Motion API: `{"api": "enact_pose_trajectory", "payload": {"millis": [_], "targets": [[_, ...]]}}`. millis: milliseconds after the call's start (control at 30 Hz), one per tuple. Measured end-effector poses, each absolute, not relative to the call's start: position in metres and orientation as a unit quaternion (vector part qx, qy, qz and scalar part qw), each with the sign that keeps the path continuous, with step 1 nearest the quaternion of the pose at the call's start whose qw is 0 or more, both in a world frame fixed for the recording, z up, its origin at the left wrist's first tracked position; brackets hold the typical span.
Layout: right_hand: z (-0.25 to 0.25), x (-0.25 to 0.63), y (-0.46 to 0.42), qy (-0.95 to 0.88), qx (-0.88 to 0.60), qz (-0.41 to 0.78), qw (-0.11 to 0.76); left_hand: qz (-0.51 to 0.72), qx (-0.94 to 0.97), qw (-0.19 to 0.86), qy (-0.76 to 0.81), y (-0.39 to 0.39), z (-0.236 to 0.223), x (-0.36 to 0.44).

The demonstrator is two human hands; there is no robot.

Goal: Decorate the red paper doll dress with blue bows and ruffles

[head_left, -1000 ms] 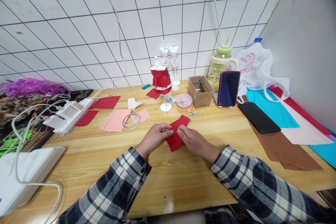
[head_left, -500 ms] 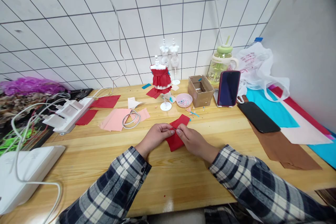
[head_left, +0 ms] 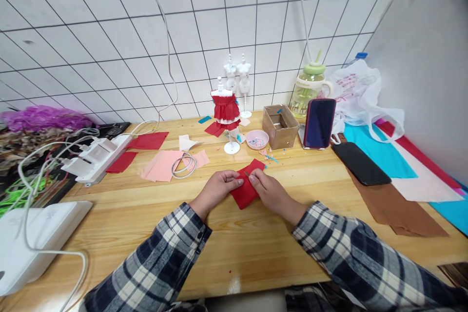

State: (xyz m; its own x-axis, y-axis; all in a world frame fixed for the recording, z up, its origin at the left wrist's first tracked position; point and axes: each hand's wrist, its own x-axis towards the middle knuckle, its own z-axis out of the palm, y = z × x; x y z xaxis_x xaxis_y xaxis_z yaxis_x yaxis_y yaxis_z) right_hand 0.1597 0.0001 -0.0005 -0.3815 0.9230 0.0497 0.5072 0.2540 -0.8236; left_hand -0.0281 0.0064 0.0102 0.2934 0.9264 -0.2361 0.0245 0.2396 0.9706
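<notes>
Between the 2 hands, near the middle of the wooden surface [head_left: 234, 248]: 1 red cloth piece [head_left: 244, 197], set at a slant. Left hand [head_left: 219, 186]: thumb and fingers pinch the cloth's left edge. Right hand [head_left: 271, 190]: thumb and forefinger pinch 1 thin, needle-like item [head_left: 247, 174], too small to identify surely, over the cloth; the same hand touches the cloth's right side. Beyond: 1 white dress form [head_left: 231, 147] in a red ruffled dress [head_left: 225, 109]; 2 white forms [head_left: 243, 82] behind it; 1 pink bowl [head_left: 256, 146] of small beadlike pieces; 1 open cardboard box [head_left: 287, 137], just beside the bowl; 1 phone [head_left: 319, 123], propped upright. Far right: 1 dark phone [head_left: 361, 163], flat, partly on brown cloth [head_left: 398, 209].
</notes>
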Motion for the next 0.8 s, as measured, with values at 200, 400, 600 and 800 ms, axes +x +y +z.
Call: {"api": "enact_pose_trajectory", "payload": {"millis": [200, 400, 600, 800], "targets": [[0.004, 0.167, 0.008, -0.722, -0.472, 0.429, 0.268, 0.379, 0.482, 0.634, 0.471, 0.007, 0.01, -0.028], [-0.001, 0.165, 0.012, -0.733, -0.489, 0.413, 0.23, 0.408, 0.462, 0.619, 0.486, 0.007, 0.009, -0.027], [0.004, 0.17, 0.011, -0.748, -0.485, 0.381, 0.246, 0.455, 0.454, 0.585, 0.495, 0.01, 0.013, -0.03], [0.008, 0.177, 0.019, -0.82, -0.526, 0.163, 0.153, 0.48, 0.458, 0.539, 0.519, 0.026, 0.012, -0.061]]}}
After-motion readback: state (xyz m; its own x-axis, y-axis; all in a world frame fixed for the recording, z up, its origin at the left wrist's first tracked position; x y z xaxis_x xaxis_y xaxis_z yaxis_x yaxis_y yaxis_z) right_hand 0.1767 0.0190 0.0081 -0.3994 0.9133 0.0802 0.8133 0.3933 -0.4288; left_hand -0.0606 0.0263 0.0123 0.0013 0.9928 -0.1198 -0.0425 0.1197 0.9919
